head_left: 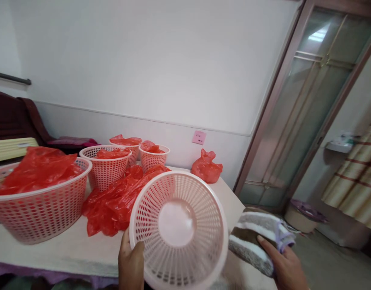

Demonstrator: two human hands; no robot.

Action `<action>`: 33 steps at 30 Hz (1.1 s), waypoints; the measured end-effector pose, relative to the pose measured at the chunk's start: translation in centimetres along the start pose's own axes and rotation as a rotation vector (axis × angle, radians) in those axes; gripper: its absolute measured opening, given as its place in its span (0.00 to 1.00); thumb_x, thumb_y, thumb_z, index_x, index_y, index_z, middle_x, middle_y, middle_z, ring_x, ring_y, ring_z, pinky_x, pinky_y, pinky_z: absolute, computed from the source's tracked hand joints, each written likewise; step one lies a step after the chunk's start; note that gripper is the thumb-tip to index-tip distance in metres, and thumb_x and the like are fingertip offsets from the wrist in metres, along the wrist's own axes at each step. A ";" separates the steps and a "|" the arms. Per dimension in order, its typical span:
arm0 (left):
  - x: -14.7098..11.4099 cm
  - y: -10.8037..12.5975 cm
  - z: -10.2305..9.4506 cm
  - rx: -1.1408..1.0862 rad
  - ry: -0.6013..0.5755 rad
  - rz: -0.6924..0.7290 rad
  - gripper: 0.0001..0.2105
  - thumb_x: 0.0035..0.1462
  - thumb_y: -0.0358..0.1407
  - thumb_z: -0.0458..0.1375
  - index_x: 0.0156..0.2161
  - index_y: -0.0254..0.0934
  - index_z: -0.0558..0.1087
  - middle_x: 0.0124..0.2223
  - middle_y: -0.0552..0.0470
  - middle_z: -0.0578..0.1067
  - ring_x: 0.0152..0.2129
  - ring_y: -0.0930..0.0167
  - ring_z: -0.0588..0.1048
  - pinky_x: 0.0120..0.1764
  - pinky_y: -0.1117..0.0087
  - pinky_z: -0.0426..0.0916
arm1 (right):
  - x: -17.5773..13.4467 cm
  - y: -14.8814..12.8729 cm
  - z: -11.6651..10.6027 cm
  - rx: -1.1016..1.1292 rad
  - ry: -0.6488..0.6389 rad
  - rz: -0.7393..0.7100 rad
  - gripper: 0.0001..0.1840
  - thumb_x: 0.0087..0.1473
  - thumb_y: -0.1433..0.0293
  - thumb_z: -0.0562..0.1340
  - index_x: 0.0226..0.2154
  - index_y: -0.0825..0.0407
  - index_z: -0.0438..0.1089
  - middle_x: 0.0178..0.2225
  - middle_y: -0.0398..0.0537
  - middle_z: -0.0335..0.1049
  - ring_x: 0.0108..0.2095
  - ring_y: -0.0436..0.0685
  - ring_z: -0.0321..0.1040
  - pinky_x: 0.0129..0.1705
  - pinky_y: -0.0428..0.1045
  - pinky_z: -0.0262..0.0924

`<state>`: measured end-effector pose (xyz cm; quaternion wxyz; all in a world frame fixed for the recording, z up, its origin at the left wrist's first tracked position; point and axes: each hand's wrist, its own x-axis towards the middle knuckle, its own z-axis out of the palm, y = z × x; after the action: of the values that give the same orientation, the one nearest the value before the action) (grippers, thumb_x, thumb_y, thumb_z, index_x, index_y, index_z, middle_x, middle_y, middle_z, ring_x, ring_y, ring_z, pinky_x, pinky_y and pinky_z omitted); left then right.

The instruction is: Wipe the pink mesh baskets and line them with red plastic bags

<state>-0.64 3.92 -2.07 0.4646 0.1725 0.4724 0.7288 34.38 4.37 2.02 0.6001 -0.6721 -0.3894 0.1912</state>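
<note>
My left hand (pixel 130 262) grips the left rim of a pale pink plastic basket (pixel 212 225), thumb over the edge. The basket is tilted so its bare inside and round bottom face me. To its right, my right hand (pixel 286 266) is closed on a folded striped cloth (pixel 254 237) in grey, white and brown with a purple edge. The cloth is apart from the basket or just beside its rim. Behind the basket's left side lies a heap of crumpled red plastic bags (pixel 113 205) on the table (pixel 67 251).
A large pink basket (pixel 43 217) holding red plastic stands at the left. Several smaller lined baskets (pixel 110 171) stand behind. A tied red bag (pixel 206 167) sits near the wall under a pink note (pixel 199 137). A glass door (pixel 306 100) and a lidded bin (pixel 303 219) are at the right.
</note>
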 end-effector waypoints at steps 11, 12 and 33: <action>-4.9 -2.4 1.8 0.337 -0.296 0.589 0.21 0.55 0.31 0.50 0.54 0.39 0.72 0.58 0.46 0.73 0.59 0.61 0.67 0.63 0.58 0.58 | -9.6 -12.5 7.2 -0.331 -0.322 -1.171 0.13 0.51 0.74 0.56 0.40 0.51 0.70 0.33 0.51 0.76 0.31 0.57 0.73 0.31 0.49 0.70; -5.1 -2.7 1.7 0.359 -0.315 0.588 0.20 0.57 0.32 0.49 0.54 0.38 0.71 0.58 0.45 0.72 0.59 0.61 0.67 0.62 0.57 0.59 | -10.8 -12.5 8.4 -0.412 -0.418 -1.232 0.17 0.50 0.75 0.57 0.43 0.51 0.70 0.38 0.55 0.75 0.33 0.59 0.74 0.32 0.51 0.71; -4.0 -0.2 -0.4 0.224 -0.170 0.356 0.23 0.44 0.29 0.54 0.49 0.38 0.74 0.53 0.47 0.76 0.55 0.58 0.70 0.63 0.55 0.57 | -3.9 -11.2 7.6 -1.023 -0.255 -0.512 0.20 0.55 0.69 0.56 0.51 0.55 0.62 0.49 0.57 0.69 0.39 0.63 0.73 0.32 0.51 0.57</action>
<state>1.22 0.39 -1.65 0.3449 0.3645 0.4715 0.7252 23.16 6.17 10.34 0.1749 -0.7325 -0.6513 -0.0929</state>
